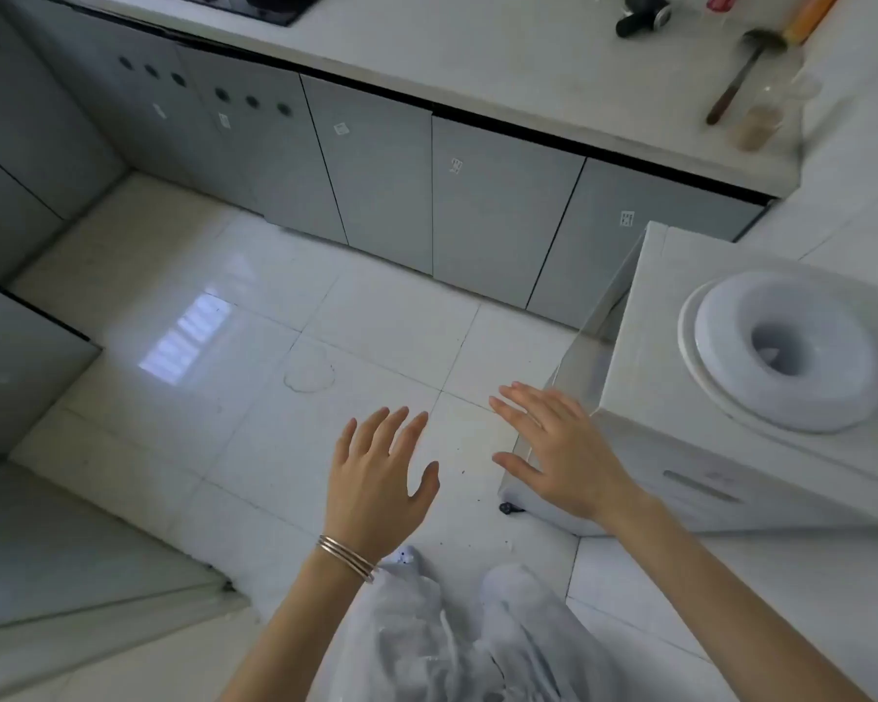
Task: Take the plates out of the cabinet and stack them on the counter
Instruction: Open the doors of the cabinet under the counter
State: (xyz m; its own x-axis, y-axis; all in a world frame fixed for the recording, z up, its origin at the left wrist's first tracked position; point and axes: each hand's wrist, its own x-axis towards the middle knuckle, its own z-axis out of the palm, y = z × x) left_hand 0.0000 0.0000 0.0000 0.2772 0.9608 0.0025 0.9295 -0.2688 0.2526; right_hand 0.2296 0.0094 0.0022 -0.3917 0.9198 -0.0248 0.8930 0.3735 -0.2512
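Here, left hand (381,471), right hand (558,448) splayed flat over glossy floor tiles (376,316); smooth grey cabinet doors (498,210) closed.

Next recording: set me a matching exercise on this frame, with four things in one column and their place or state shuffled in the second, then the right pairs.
Things
1. left hand wearing thin metal bangles
2. right hand, bare wrist
3. long brown-handled metal utensil
4. grey lower cabinet doors

Places or states
A. shut, under the white counter edge
B. lying on the white counter
C. open, fingers spread, over the white floor tiles
D. open, beside the corner of the white water dispenser

Pairs: 1-C, 2-D, 3-B, 4-A
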